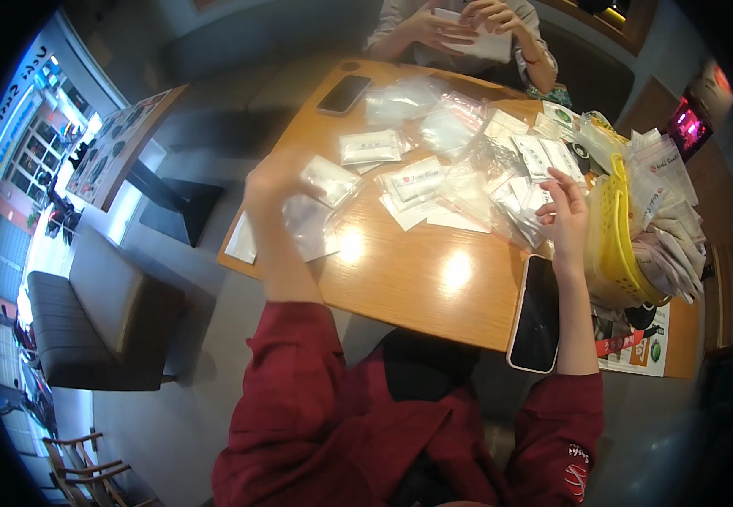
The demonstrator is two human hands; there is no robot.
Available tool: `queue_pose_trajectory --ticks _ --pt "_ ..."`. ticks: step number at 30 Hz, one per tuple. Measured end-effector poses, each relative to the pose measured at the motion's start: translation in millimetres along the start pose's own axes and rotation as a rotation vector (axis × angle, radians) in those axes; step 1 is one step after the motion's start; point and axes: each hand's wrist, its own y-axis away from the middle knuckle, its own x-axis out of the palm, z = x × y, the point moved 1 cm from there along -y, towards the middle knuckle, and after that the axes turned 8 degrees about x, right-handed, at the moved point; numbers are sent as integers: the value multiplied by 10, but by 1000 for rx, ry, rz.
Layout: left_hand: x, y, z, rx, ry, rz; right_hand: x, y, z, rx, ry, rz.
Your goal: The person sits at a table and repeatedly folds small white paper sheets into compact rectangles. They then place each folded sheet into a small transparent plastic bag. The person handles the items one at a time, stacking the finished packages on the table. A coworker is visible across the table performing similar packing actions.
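Note:
My left hand (277, 182) is smeared by motion at the table's left side, so its fingers cannot be made out. Beside it is a white packet (331, 180) in clear plastic, above a clear plastic bag (310, 221). My right hand (567, 211) hovers at the right, its fingers apart and slightly curled, with nothing seen in them. Under and beyond those fingers spreads a loose heap of small white packets (535, 156). More white packets lie mid-table, among them a stack (417, 184) and a wrapped bundle (370, 147).
A yellow plastic basket (607, 245) full of packets stands at the right. One phone (534, 317) lies at the near edge, another (344, 95) at the far left. Clear bags (404, 101) cover the far middle. Across the table, a person's hands (468, 25) hold something white.

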Motion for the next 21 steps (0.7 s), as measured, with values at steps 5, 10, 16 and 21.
queue_pose_trajectory --ticks 5,10,16,21 --pt "22 366 202 -7 -34 -9 -21 -59 -77 -6 -6 58" --pt "239 478 -61 131 -86 -20 14 -48 -101 -24 13 91" --pt "551 268 -430 327 -87 -89 -27 -59 -157 -10 65 71" --pt "530 26 -697 540 -94 41 -10 -96 -229 -95 213 55"
